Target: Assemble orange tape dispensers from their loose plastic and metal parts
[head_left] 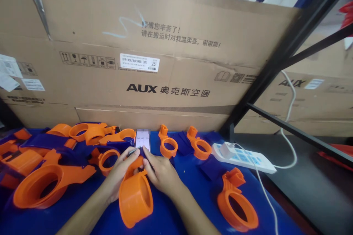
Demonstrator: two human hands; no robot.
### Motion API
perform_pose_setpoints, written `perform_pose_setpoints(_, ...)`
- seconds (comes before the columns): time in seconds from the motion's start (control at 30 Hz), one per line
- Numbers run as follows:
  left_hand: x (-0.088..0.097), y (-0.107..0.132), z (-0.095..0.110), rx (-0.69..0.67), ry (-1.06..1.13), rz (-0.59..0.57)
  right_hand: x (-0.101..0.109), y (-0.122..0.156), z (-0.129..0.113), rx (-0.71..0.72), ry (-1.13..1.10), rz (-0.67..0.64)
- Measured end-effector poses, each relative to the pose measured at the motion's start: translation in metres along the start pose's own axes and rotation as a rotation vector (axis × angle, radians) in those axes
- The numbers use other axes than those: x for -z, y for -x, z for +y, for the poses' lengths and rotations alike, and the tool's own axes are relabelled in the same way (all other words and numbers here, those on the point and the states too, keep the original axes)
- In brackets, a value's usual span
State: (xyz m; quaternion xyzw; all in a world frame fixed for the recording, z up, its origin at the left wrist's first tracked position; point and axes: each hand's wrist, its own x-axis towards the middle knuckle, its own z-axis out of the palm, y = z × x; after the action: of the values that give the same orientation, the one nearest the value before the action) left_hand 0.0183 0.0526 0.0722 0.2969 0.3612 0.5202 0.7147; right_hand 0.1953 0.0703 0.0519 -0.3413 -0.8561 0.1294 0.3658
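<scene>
Grip: both my hands are closed on one orange holder (pixel 135 202); my left hand (pixel 118 174) and my right hand (pixel 163 173) meet at its narrow end.
Held item: in front of me above the table, its round ring hanging toward me, below the fingers.
Fingertips: a dark bit shows there, too small to identify.
Work surface: table with a blue covering (pixel 179 202).
Left of surface: a crowded heap of orange and dark blue parts, a large orange ring piece (pixel 67 174) nearest me.
Beyond hands: a phone (pixel 142 138), digits lit on its screen, partly hidden by my fingers.
Right of surface: two orange ring parts (pixel 168 154) toward the back, dark blue pieces near them; another orange ring (pixel 224 203) nearer me.
Power: white power strip (pixel 261 163) at the right edge, a plug seated, white cable (pixel 292 99) rising beside it.
Backdrop: printed cardboard (pixel 176 71) marked AUX, standing behind the table.
Frame: dark metal post (pixel 266 68), slanting in view, right of the cardboard.
Beyond frame: more cardboard, also marked AUX.
</scene>
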Motion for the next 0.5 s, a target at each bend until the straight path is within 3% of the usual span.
perform_pose_setpoints(0.2, -0.006, 0.012, 0.004, 0.059, 0.103, -0.038, -0.004, 0.002, 0.005, 0.092, 0.049, 0.033)
perform_pose_setpoints(0.5, -0.001, 0.011, 0.007, 0.071, 0.048, -0.042, -0.003, 0.003, 0.0, 0.144, 0.183, 0.051)
